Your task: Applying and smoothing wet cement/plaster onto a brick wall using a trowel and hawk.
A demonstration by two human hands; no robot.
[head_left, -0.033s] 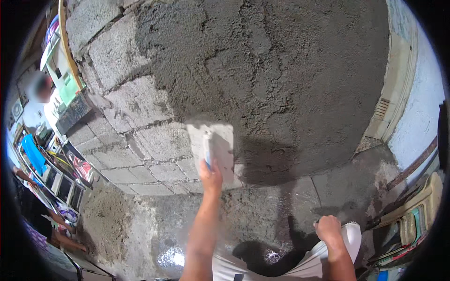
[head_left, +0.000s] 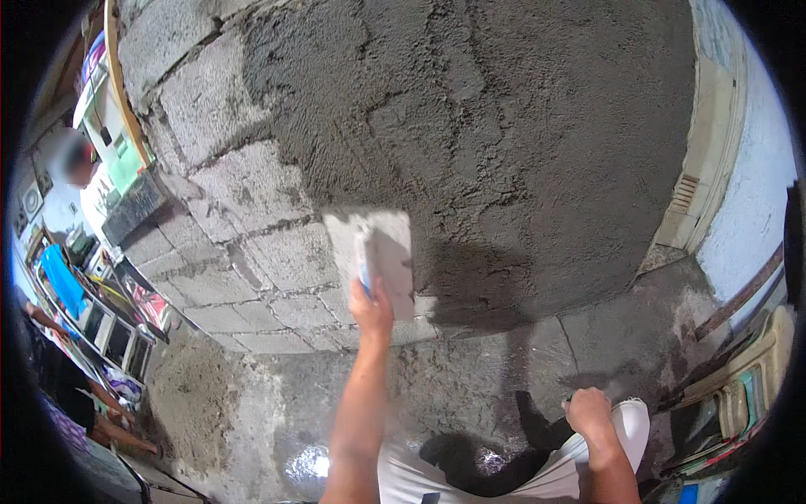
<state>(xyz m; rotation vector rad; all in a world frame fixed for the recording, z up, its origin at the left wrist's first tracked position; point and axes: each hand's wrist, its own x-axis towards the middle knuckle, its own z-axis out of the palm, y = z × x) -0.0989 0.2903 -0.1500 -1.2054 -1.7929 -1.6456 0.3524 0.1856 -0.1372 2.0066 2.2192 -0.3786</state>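
Left hand: The person's left hand (head_left: 372, 307) is wrapped around the handle of a pale, flat float (head_left: 395, 244), its fingers closed near the handle's lower end; a low hold like this could let the plate twist if its upper edge snags.
Float: It stands nearly upright over the wall, where dark mortar (head_left: 588, 151) meets bare blocks (head_left: 210, 101); whether the whole face touches cannot be told. Tilting it could make a corner gouge the coat.
Mortar surface: Ridges and hollows run through the middle; uneven pressure across them could drag lumps or leave voids.
Ragged edge: The coat ends irregularly against the blocks; a pull away from the bare side could lift this border.
Block joints: Deep gaps show between the blocks; a thin coat spanning them could sag or crack.
Right hand: The right hand (head_left: 590, 412) is curled closed beside a trousered knee (head_left: 631, 420); what, if anything, it grips cannot be told.
Floor: The floor (head_left: 344, 386) shines as if wet near the person, so a foot could slip during a long reach.
Left side: A sandy heap (head_left: 189, 395) lies there; stepping onto it could upset balance.
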